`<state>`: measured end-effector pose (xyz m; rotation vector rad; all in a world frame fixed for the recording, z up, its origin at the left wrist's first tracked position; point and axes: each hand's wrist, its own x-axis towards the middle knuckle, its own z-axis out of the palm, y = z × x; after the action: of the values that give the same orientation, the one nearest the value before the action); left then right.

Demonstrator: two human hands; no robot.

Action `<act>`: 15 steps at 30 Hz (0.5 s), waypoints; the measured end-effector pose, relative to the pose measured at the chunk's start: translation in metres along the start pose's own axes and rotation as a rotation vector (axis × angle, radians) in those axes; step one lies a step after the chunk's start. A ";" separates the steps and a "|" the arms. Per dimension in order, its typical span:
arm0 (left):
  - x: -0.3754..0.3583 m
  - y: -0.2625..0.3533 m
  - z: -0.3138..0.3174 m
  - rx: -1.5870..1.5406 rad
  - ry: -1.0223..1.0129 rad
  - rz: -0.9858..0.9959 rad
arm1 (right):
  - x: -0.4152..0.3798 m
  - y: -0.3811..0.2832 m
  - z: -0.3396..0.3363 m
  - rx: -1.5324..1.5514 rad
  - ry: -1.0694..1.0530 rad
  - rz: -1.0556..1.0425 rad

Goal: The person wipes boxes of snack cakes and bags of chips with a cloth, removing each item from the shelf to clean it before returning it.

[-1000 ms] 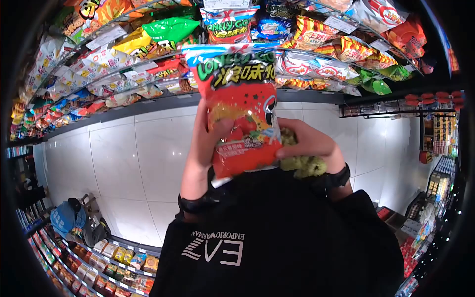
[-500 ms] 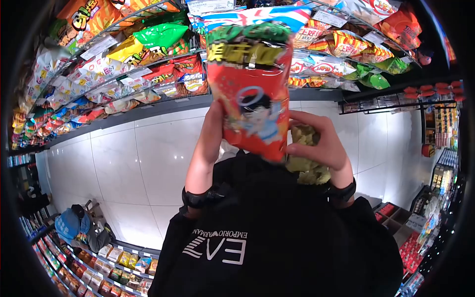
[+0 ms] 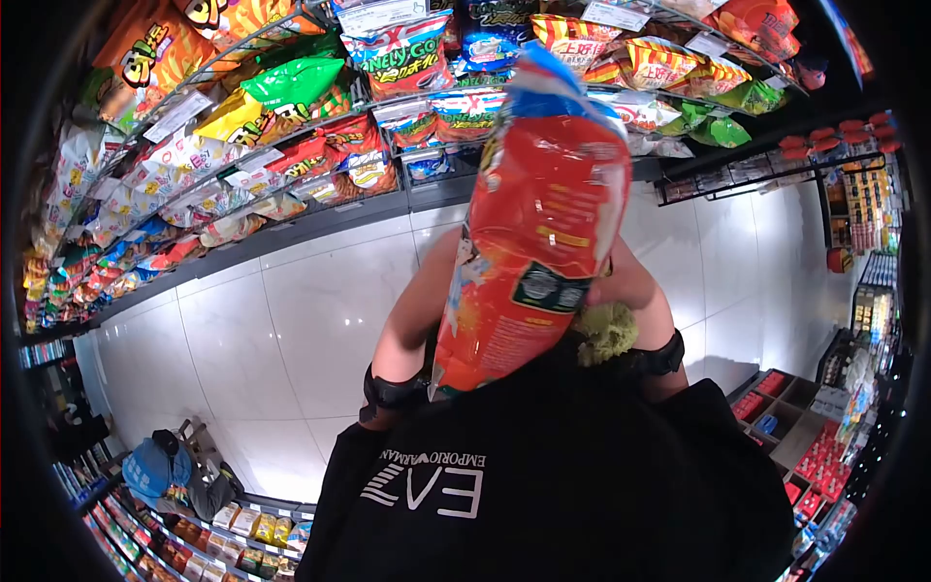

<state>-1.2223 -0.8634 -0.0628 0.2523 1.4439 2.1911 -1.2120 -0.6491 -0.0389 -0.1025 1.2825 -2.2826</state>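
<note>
A red snack bag (image 3: 543,223) with a blue and white top is upright but tilted in front of my chest, its printed back and side facing me. My left hand (image 3: 441,257) is behind its left edge, with the fingers hidden by the bag. At the right edge, my right hand (image 3: 621,281) grips the bag, most of its fingers out of sight behind it. A crumpled green item (image 3: 606,333) shows just below my right hand; what bears it is hidden.
Shelves of snack bags (image 3: 291,82) curve across the front. A person in blue (image 3: 160,466) is at the lower left, near shelves of packets (image 3: 252,529). Racks (image 3: 858,213) stand at the right, and a compartmented display (image 3: 800,427) at the lower right.
The bag has turned from its front to its back and side, and tilts with its top to the right. My right hand is now more hidden, and shelf bags behind have come into view.
</note>
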 end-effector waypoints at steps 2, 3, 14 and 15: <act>0.007 0.002 -0.005 0.323 0.034 0.143 | 0.000 0.000 0.001 -0.024 0.045 0.022; 0.006 0.005 -0.007 0.323 0.030 0.141 | -0.001 -0.001 0.002 -0.048 0.088 0.050; 0.003 0.017 0.010 -0.170 0.238 -0.011 | 0.001 -0.006 0.013 -0.455 0.297 0.055; 0.003 0.016 0.011 -0.171 0.237 -0.013 | 0.000 -0.005 0.014 -0.454 0.299 0.056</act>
<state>-1.2254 -0.8579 -0.0443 -0.0790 1.3612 2.3803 -1.2097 -0.6575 -0.0267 0.1212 1.9172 -1.9718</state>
